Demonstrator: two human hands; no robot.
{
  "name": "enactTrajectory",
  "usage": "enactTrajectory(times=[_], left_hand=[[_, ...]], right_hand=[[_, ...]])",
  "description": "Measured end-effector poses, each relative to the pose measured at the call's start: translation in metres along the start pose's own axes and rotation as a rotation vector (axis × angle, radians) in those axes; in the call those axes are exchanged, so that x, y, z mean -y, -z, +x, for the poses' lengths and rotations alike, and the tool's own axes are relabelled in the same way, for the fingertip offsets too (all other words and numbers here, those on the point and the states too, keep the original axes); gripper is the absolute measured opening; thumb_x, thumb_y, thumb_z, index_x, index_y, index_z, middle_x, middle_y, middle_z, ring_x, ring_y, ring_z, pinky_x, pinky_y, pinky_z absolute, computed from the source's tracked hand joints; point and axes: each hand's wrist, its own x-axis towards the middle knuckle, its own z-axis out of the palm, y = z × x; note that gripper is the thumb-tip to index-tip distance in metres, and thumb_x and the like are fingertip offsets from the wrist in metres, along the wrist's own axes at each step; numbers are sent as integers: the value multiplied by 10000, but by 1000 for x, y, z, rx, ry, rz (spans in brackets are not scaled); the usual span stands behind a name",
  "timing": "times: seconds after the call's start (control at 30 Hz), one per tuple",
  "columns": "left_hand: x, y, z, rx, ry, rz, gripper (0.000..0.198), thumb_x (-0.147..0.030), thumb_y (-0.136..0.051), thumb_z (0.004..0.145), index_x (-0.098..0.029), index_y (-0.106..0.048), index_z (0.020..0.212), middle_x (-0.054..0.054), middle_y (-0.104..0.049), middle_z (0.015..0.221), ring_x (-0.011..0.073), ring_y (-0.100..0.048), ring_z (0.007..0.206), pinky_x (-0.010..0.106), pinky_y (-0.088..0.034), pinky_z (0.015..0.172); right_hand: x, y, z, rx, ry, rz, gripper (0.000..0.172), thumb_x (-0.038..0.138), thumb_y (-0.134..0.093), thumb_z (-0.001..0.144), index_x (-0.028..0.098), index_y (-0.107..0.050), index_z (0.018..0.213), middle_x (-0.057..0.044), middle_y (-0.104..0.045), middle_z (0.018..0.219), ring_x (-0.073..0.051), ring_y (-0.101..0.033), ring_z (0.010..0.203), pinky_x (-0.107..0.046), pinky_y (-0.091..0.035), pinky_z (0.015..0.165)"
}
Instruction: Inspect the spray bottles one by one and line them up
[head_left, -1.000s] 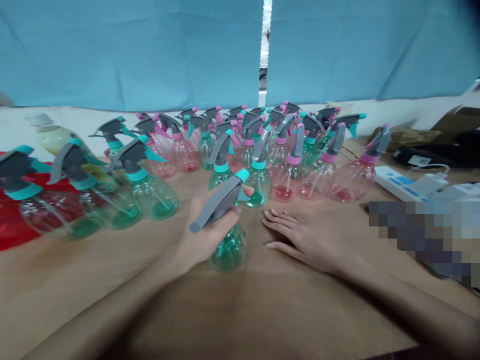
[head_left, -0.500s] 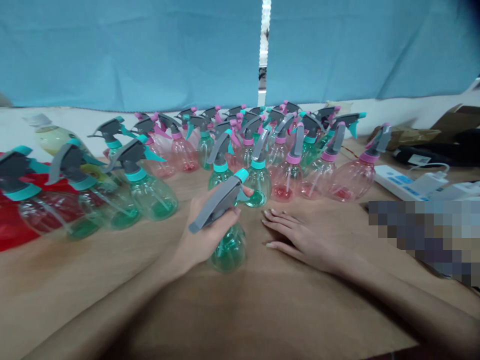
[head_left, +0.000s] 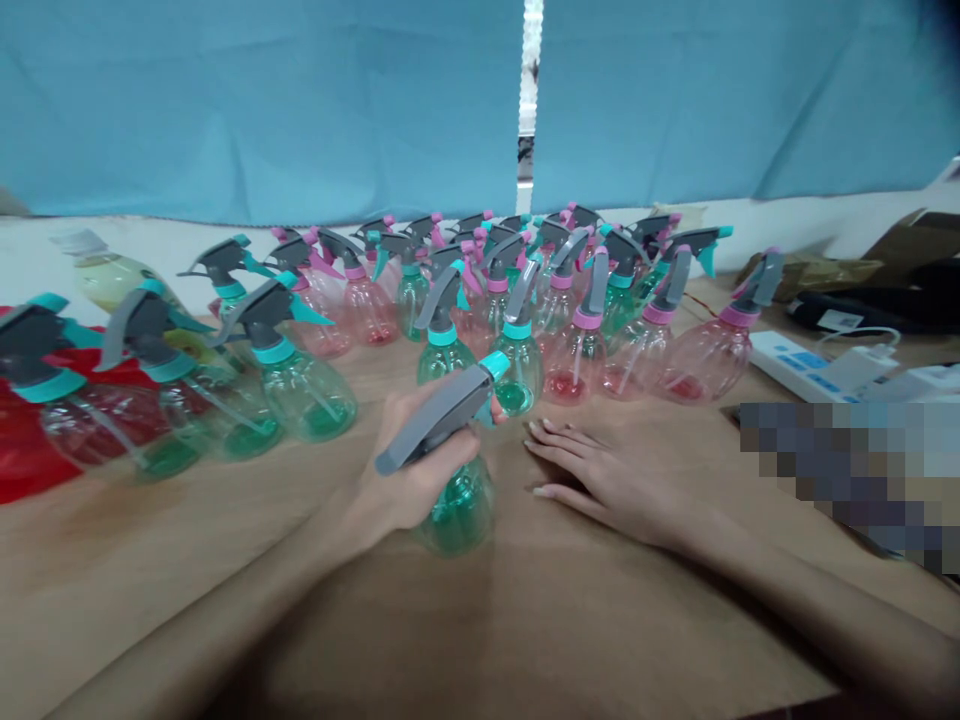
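Behind the white power strip point(head_left: 795, 362) lie a black item point(head_left: 889, 308) and a brown cardboard box point(head_left: 911, 255). Well to the strip's left are a yellowish capped bottle point(head_left: 112, 280) and something red point(head_left: 22, 460); blue cloth point(head_left: 300, 110) hangs beyond it.

No lettering is showing legibly. A white label point(head_left: 838, 320) is sitting on a black object point(head_left: 904, 313) toward the desk's point(head_left: 600, 620) back right corner, its print appearing too small.

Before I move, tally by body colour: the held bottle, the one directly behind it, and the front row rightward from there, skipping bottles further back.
Green bottles: 3, counting the held bottle
Pink bottles: 3
Total: 6
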Motion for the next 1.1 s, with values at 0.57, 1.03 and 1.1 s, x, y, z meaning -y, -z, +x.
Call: enactTrajectory(times=[0.57,1.03,1.1], left_hand=[[-1,0,3,-30,25,-73,119,-260,-530,770,-237,-638,813,-19,-583,667,162,-547,598,312,-477,648],[-10,-7,1,-119,102,32,173,-285,-524,808,-240,-678,871,-9,-640,766,176,-601,675,303,-482,650],[-10,-8,2,-114,98,22,201,-271,-524,814,-247,-688,928,-16,-647,780,159,-576,635,308,-485,678]], right_hand=[[2,1,0,-19,4,1,606,540,-398,937,178,-409,1422,-96,-424,1467,-262,-348,1376,-469,-307,1132],[3,2,1,-9,7,-14,625,552,-385,936,157,-417,1418,-105,-426,1465,-266,-347,1376,-456,-312,1131],[4,2,1,-1,7,-21,633,554,-377,938,138,-423,1413,-113,-420,1468,-271,-344,1377,-460,-306,1133]])
